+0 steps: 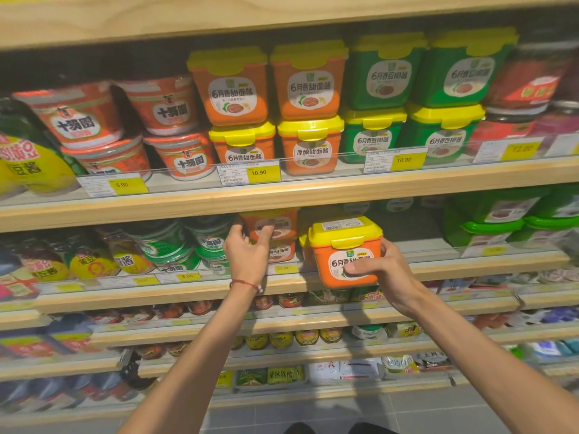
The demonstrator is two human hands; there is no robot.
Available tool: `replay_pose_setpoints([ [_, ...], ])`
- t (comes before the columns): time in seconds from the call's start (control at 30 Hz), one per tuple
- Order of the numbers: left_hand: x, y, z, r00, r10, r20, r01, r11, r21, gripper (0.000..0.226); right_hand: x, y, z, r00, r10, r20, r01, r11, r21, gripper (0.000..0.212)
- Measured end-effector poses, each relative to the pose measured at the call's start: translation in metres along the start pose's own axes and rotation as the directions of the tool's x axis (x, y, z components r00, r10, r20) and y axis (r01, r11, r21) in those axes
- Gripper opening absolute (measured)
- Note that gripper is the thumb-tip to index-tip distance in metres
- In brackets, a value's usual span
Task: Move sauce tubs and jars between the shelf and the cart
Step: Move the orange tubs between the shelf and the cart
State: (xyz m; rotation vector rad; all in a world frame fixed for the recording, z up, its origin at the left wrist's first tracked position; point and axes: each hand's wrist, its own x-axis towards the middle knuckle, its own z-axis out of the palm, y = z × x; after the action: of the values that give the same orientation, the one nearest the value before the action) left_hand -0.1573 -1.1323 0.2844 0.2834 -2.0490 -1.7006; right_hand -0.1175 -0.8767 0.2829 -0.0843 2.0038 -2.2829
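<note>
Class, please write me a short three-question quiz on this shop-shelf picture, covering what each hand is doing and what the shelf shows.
1. True or false: the right hand holds a green tub.
2. What does the left hand grip? A: a round red tub. B: the stacked orange tub on the lower shelf. C: a price label.
3. Fill in: the yellow tag under the upper orange tubs reads ____.

Key: 1 false, it holds a yellow-lidded orange tub in front of the shelf edge. 2 B. 3 10.90.
</note>
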Motion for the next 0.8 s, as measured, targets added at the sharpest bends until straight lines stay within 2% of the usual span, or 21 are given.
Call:
replay_pose_setpoints([
  [0.13, 0.003, 0.000, 0.004, 0.994, -0.052, -0.098, 0.057, 0.997, 0.045, 0.026, 0.000, 0.003, -0.001, 1.000, 0.012, -0.013, -0.012, 1.000, 0.012, 0.089],
  [0.3, 0.004, 0.006, 0.011, 0.973, -0.134, -0.190, 0.138, 0.990, 0.012, 0.034, -0.002, 0.000, -0.002, 1.000, 0.009, -0.003, -0.009, 1.000, -0.002, 0.089],
  [0.4, 0.004, 0.007, 0.012, 0.967, -0.162, -0.196, 0.175, 0.983, 0.048, 0.032, -0.004, 0.000, -0.003, 1.000, 0.009, 0.006, -0.009, 1.000, -0.002, 0.089],
  [0.47, 0.000, 0.006, 0.011, 0.970, -0.178, -0.167, 0.174, 0.984, -0.041, 0.032, -0.006, 0.000, -0.003, 1.000, 0.015, 0.005, -0.015, 1.000, 0.008, 0.089],
  [0.57, -0.025, 0.010, 0.011, 0.970, -0.212, -0.122, 0.183, 0.959, -0.216, 0.063, -0.008, 0.001, -0.002, 1.000, 0.016, -0.004, -0.016, 0.999, 0.029, 0.090],
  [0.63, -0.049, 0.016, 0.014, 0.975, -0.184, -0.123, 0.157, 0.967, -0.202, 0.057, -0.010, 0.000, 0.001, 1.000, 0.014, -0.012, -0.013, 0.999, 0.039, 0.091],
  [0.7, -0.066, 0.018, 0.018, 0.977, -0.209, 0.043, 0.213, 0.963, -0.167, 0.045, -0.011, 0.000, 0.004, 1.000, 0.013, -0.019, -0.012, 0.998, 0.056, 0.092],
  [0.73, -0.072, 0.019, 0.020, 0.950, -0.245, 0.194, 0.276, 0.949, -0.155, 0.040, -0.012, 0.000, 0.005, 1.000, 0.011, -0.026, -0.009, 0.998, 0.065, 0.092],
  [0.8, -0.078, 0.021, 0.021, 0.852, -0.269, 0.448, 0.366, 0.920, -0.143, 0.038, -0.013, 0.001, 0.009, 0.999, -0.001, -0.037, 0.003, 0.997, 0.072, 0.092],
])
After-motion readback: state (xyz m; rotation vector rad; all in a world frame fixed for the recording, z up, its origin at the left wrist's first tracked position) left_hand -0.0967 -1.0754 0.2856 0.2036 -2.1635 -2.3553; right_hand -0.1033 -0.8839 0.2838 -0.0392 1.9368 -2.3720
